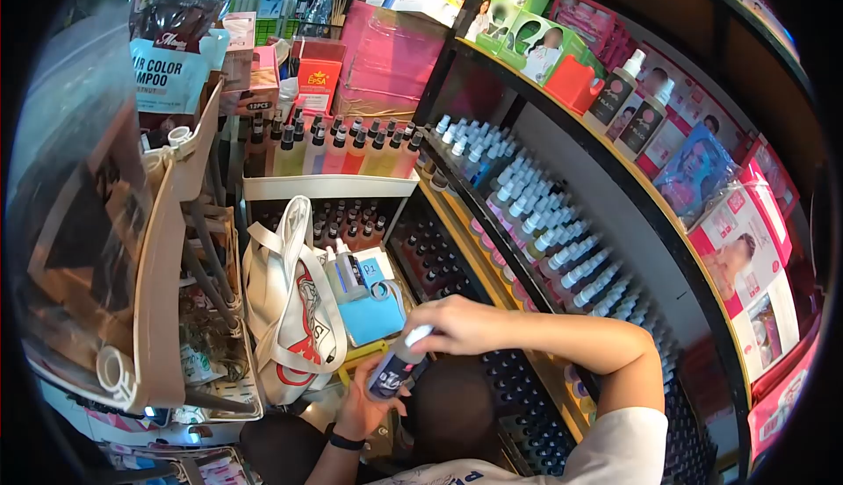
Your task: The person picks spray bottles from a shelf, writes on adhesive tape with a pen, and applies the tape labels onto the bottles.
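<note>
As left hand holds "BLA…" bottle, right hand on cap, "EPSA" box

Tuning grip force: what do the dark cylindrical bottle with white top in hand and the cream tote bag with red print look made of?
Dark bottle: likely plastic, smooth-looking; straight, undented sides, though glass stays possible.
Cream tote bag: probably canvas-like cloth, matte; soft folds, no shine.
</note>
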Demonstrator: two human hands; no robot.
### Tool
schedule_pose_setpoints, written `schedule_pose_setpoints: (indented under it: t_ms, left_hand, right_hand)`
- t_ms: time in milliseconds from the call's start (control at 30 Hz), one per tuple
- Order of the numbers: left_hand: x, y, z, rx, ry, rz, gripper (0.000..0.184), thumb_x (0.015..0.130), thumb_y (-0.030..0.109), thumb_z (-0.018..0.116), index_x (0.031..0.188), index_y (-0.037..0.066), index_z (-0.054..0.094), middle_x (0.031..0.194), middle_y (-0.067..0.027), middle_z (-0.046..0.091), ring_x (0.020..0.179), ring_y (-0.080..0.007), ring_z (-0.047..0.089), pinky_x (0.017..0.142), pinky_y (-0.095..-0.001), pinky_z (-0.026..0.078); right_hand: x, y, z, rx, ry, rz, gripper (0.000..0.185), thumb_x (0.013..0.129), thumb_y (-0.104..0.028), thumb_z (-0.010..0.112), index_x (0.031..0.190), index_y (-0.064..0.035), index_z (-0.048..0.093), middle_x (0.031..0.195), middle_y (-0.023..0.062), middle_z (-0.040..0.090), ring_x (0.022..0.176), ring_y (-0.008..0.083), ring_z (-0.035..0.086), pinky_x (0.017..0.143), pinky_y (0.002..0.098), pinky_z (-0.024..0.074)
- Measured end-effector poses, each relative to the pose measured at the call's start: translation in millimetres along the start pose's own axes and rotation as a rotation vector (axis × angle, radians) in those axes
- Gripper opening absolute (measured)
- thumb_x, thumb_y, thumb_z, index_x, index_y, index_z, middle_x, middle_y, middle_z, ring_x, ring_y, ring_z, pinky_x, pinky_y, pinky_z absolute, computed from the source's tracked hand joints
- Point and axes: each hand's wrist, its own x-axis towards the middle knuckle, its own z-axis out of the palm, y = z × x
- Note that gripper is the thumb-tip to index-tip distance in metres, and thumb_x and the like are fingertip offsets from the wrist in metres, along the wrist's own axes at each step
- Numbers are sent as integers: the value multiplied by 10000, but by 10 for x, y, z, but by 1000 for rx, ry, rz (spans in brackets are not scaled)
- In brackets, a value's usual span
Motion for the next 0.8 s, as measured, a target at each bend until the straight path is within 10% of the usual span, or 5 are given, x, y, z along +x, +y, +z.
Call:
schedule_pose_setpoints:
  t_ms: [300,367,533,800]
  left_hand:
    - [118,-135,-393,408,45,-138,574,875,471,395,1225,18,361,1066,-169,524,834,-200,546,698,-307,452]
    - [142,-105,-416,413,58,-146,520,887,426,398,1217,26,374,1060,-163,529,833,-187,542,703,-295,448]
    - [153,-68,-425,461,143,-149,420,903,331,415,1184,17,413,995,-150,554,792,-173,541,702,-279,442]
    - [196,-90,-506,528,241,-140,346,890,261,456,1130,13,467,943,-121,573,784,-180,557,686,-282,448]
  right_hand:
    - [-570,1396,-1630,346,903,424,187,831,-238,522,935,-85,551,741,-11,528,687,90,475,591,222,385]
    - [-641,1815,-2010,-162,1070,459,175,826,-237,530,900,-80,553,704,-1,523,670,103,496,596,249,412]
    - [-817,2979,-2610,-939,1075,232,156,801,-210,559,852,-63,550,712,35,557,663,132,536,607,287,442]
    - [-451,2898,-2646,-736,793,535,170,739,-177,632,808,-42,554,706,97,604,674,184,593,603,301,460]
